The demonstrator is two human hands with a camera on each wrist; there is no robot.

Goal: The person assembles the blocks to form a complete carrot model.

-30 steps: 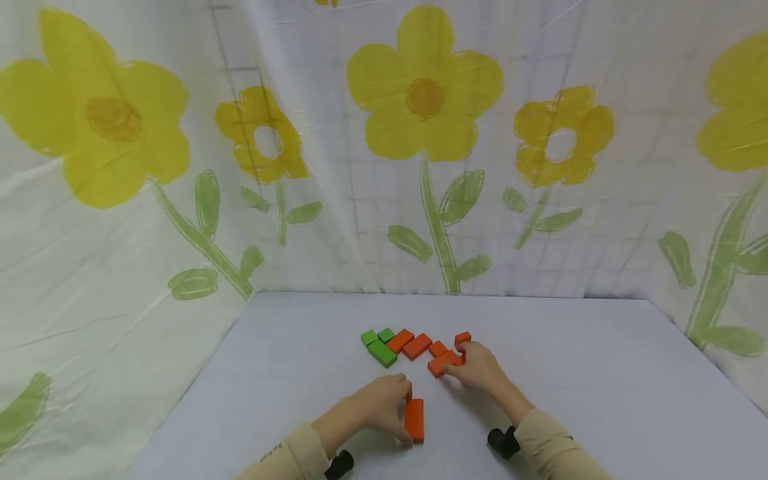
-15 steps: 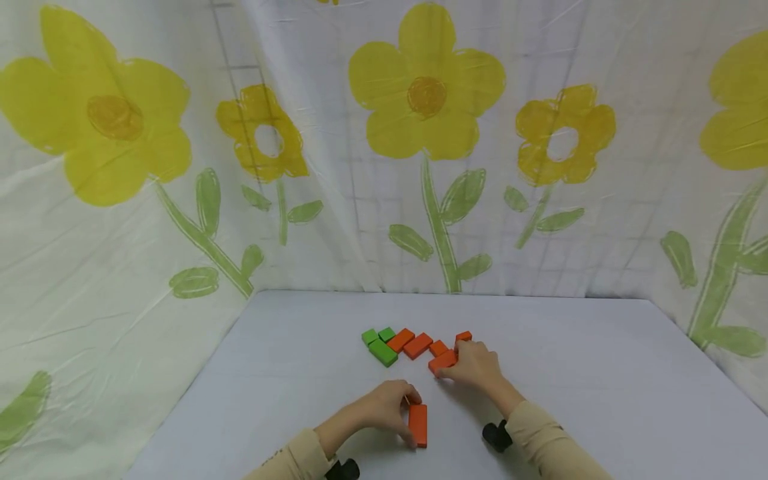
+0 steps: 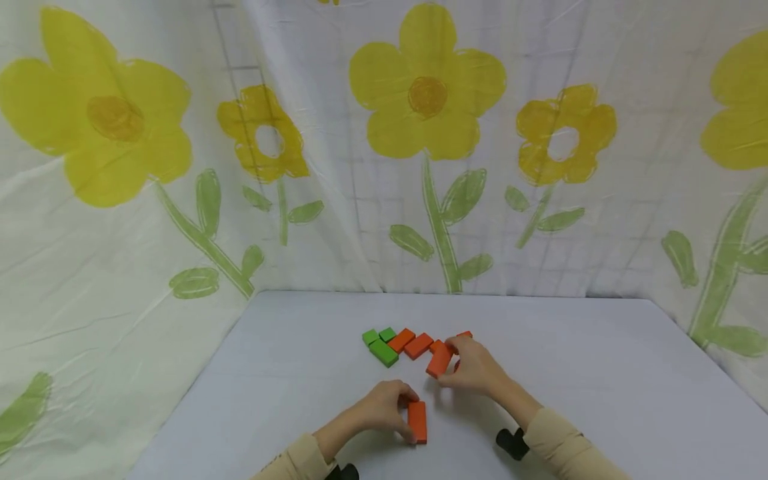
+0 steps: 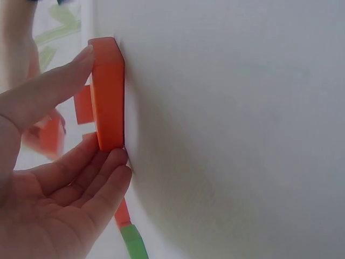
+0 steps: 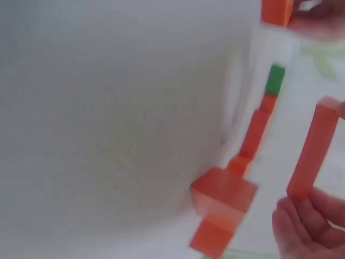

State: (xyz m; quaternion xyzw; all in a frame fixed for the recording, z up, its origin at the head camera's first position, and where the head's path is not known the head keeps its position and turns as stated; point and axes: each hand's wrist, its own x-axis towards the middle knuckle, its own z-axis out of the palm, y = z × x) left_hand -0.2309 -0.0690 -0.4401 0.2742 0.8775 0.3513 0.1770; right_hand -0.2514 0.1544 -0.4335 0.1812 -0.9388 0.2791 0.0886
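Observation:
My left hand (image 3: 382,408) pinches a flat orange block (image 3: 417,422) end to end on the white table. In the left wrist view the thumb touches one end of that block (image 4: 109,97) and the fingertips (image 4: 119,157) meet the other. Farther off, my right hand (image 3: 474,367) grips another orange block (image 3: 439,360) between thumb and fingers. The right wrist view shows this block (image 5: 314,150) apart from the table, above the row. Other orange blocks (image 3: 418,346) lie beside my right hand, which partly hides some. Three green blocks (image 3: 383,353) lie at the row's left end.
The white table (image 3: 288,373) runs back to a curtain (image 3: 336,233) printed with yellow flowers. Bare tabletop (image 3: 588,373) spreads to the right of the blocks. A black wrist device (image 3: 513,443) sits by my right sleeve.
My right hand has lifted an orange block from the right part of the row and turned it. My left hand, with its block, has shifted slightly right.

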